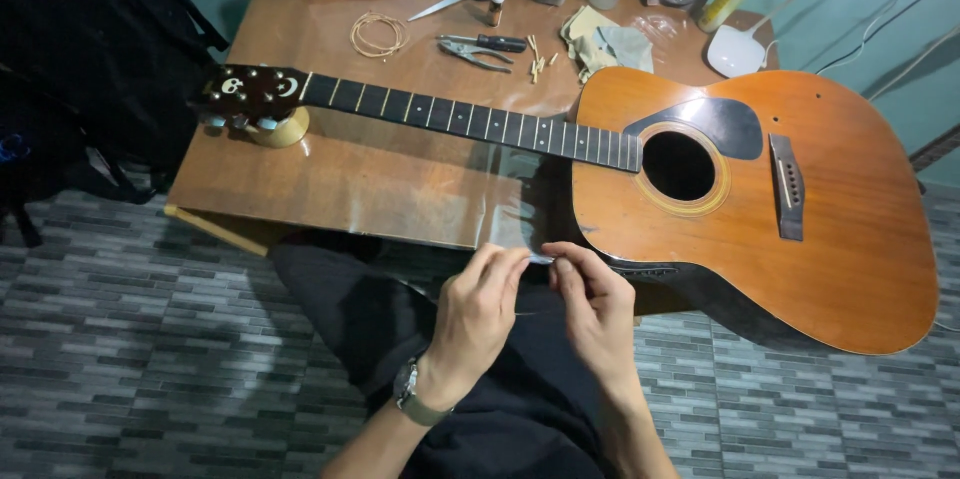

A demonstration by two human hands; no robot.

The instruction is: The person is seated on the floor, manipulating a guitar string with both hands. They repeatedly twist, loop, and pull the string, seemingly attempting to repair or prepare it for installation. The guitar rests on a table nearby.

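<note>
— How are the hands sitting?
— The left hand (478, 311) and right hand (592, 311) are meeting above the lap, fingertips pinching together, forearms angling inward.
— Wrists?
— Both are bending slightly, knuckles facing up.

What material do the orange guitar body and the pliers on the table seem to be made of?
Orange acoustic guitar body: probably wood under glossy varnish; faint grain and reflections show. Small pliers: grey metal jaws with a dull shine. Brown table: glossy, maybe laminate or varnished wood; unclear.
</note>
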